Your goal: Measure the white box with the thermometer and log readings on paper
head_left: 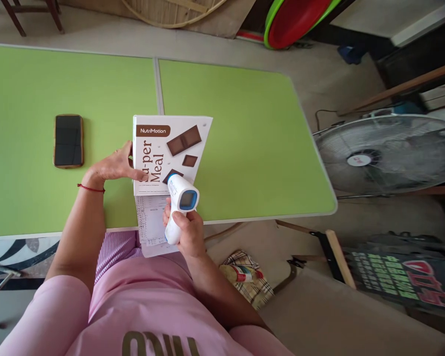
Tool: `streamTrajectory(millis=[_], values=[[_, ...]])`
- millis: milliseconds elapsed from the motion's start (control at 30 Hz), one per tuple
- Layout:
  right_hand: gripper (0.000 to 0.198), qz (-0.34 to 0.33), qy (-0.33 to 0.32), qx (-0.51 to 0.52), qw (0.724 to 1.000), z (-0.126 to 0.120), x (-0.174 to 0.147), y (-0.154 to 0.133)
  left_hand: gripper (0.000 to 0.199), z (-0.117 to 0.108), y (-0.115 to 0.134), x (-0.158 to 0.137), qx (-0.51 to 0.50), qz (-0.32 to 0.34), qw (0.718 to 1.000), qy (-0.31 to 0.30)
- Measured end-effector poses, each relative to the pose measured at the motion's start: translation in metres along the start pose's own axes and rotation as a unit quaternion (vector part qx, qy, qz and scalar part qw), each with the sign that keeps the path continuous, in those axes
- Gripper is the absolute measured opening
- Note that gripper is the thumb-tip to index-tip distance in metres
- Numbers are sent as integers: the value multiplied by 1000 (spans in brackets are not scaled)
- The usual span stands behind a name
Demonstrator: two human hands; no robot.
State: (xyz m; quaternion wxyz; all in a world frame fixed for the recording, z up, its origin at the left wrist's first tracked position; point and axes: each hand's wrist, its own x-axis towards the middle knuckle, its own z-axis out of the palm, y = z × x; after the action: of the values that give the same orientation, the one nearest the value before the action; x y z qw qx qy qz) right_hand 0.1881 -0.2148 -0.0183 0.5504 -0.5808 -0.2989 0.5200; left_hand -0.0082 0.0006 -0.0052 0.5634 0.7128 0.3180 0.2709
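Observation:
My left hand [124, 165] grips the left side of a white box [185, 126] printed "NutriMotion" and "Meal", with pictures of chocolate pieces. Its thumb lies across the front face. The box is held up over the near part of the green table. In my right hand [190, 232] is a white and blue infrared thermometer [178, 198], its fingers wrapped round the handle. The thermometer's small screen faces me, and its front end overlaps the lower part of the box; whether they touch I cannot tell. Below the box, papers with writing [152, 220] stick out past the table's near edge.
A phone [68, 141] in a brown case lies on the green table [252, 143], left of the box. Beyond the table's right end is a large fan [359, 159]. A folding chair [337, 257] and a checked cloth [254, 291] are at the lower right.

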Motion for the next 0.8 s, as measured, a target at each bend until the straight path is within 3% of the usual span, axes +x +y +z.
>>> streamTrajectory(millis=[100,300,467,800], values=[[53,17,12,15,1000,3,1,3,103,0,2,0,-32,-15,997,-66],[54,24,22,16,999,0,0,4,91,1,7,1,-67,8,994,-85],[57,51,25,28,998,-2,0,3,95,-1,0,0,-45,-5,997,-67],[60,40,14,11,999,-3,-1,6,96,0,3,1,-58,-6,995,-80]])
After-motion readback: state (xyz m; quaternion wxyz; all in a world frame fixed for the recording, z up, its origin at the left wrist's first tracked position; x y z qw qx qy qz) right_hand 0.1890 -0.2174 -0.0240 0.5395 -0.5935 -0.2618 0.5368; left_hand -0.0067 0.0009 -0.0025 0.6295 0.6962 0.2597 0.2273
